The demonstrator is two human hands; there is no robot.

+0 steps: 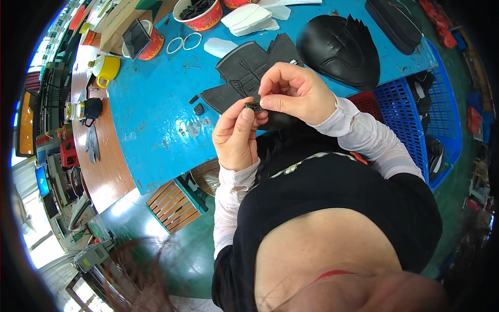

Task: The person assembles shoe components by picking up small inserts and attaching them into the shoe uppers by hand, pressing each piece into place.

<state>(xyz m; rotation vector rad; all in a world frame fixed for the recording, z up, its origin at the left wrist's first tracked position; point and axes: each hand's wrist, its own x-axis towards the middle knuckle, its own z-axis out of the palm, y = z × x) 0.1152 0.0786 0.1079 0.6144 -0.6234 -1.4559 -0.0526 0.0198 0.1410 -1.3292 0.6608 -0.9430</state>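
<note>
My left hand pinches a small dark piece with a bumpy, shiny surface between thumb and fingertips. From the other side, the thumb and fingers of my right hand close on the same piece. Just beyond my hands lies a flat black moulded sheet with raised lines and a jagged edge. A glossy black domed piece with pointed tips rests to its right. Two black scraps, one a small block, lie on the blue tabletop left of my left hand.
At the back stand a red paper bowl of black bits and white sheets. Two white rings lie near a dark flat device. A yellow mug and scissors sit left. A blue basket stands right.
</note>
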